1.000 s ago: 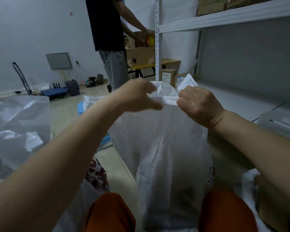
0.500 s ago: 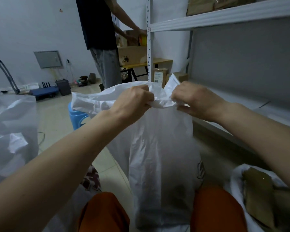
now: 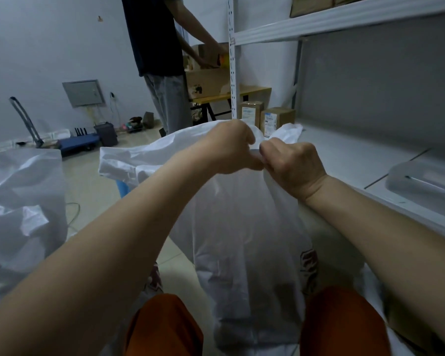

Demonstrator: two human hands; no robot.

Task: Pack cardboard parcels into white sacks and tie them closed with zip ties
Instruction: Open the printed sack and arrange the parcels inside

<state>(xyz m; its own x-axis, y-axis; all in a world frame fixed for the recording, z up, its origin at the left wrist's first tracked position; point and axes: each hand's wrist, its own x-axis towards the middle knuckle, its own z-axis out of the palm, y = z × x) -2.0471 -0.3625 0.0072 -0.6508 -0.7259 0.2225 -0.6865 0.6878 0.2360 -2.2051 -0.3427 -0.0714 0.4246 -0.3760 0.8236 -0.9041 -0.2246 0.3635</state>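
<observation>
**Sack mouth gathered, tie not yet in sight**

Plainly, the closing step was in hand. The white sack (image 3: 244, 240) was stood upright between the orange-clad knees (image 3: 165, 327), its body hanging straight down from the gathered top. The mouth of the sack was bunched and held at the very top by both hands. The left hand (image 3: 229, 147) was curled over the fabric just left of the bunch, its fingers (image 3: 244, 136) folded round the cloth. The right hand (image 3: 293, 163) was pressed close against it on the other side of the bunch, knuckles up, the fabric pinched inside the closed fist. A loose flap of the sack's mouth was left trailing out to the left of the hands, and a smaller corner stuck up behind the right hand.

No zip tie could be made out in either hand or near the sack, and whether parcels were inside could not be told through the cloth. By judgement, the neck would next need to be gathered tighter, the trailing flap drawn in, and one hand freed for a tie while the other kept the bunch closed.

Beyond the sack, a metal shelf (image 3: 344, 155) ran along the right, and a second person (image 3: 159, 60) stood at a table (image 3: 252, 91).
</observation>
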